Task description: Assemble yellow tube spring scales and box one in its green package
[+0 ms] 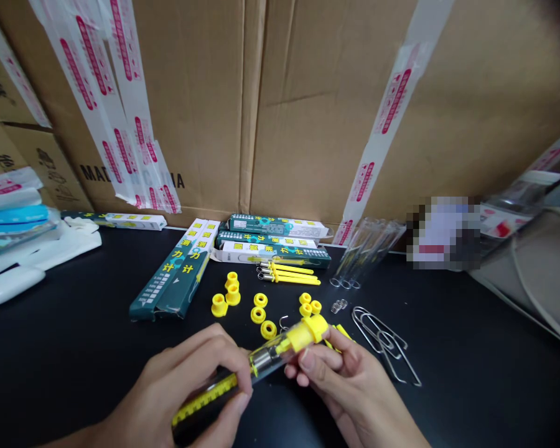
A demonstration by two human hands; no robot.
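Note:
My left hand (200, 373) is wrapped round the clear tube of a spring scale (267, 359), tilted up to the right. Inside the tube show a yellow marked strip and a metal spring. A yellow flanged cap (303, 333) sits in its upper end. My right hand (354, 389) is closed at that end, thumb and fingers against the cap and tube. Just beyond lie yellow flanged caps (219, 305), yellow rings (258, 315), small yellow caps (305, 309) and a metal hook (284, 322). Yellow pieces (344, 333) are partly hidden behind my right hand.
Large metal hooks (382, 339) and small springs (339, 305) lie to the right. Clear tubes (366, 252) and yellow rods with springs (292, 274) lie farther back. Green and white boxes (177, 274) stretch toward the cardboard wall (303, 112). A white glove (70, 239) is at left.

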